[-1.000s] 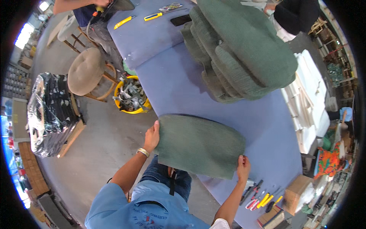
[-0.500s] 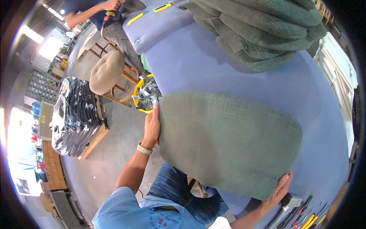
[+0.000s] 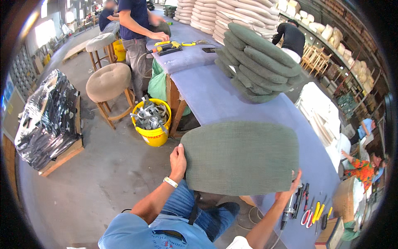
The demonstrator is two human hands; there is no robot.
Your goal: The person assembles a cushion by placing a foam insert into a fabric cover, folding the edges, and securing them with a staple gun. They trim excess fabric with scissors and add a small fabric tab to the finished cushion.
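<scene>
Far out to the left of the left hand, a plastic-wrapped stack (image 3: 47,120) of dark pieces leans on a wooden pallet (image 3: 62,157). Closer to that hand, but further from the body, is a round beige stool (image 3: 108,81) with a tufted seat, and beyond it a co-worker (image 3: 134,29) in a dark top stands at the table's far part. Just ahead and slightly left of the left hand, a yellow bucket (image 3: 154,137) on the floor is heaped with grey fabric scraps (image 3: 151,115).

The left hand (image 3: 178,164) grasps the left edge of a green pad (image 3: 242,157), its thumb up along the rim; the fingers behind are hidden. Between the two hands, the pad is held out in front of the body, broad face up, overlapping the view of the blue-grey table (image 3: 207,93); whether it touches the tabletop cannot be told. Ahead of the right hand, across the table, rises a leaning pile of green cushions (image 3: 265,64).

The right hand (image 3: 291,188) grips the pad's near right corner, fingers reaching up its right edge. Just right of that hand lie red-handled scissors (image 3: 306,218) and yellow-handled tools (image 3: 318,211); farther right stands a cardboard box (image 3: 345,199).
</scene>
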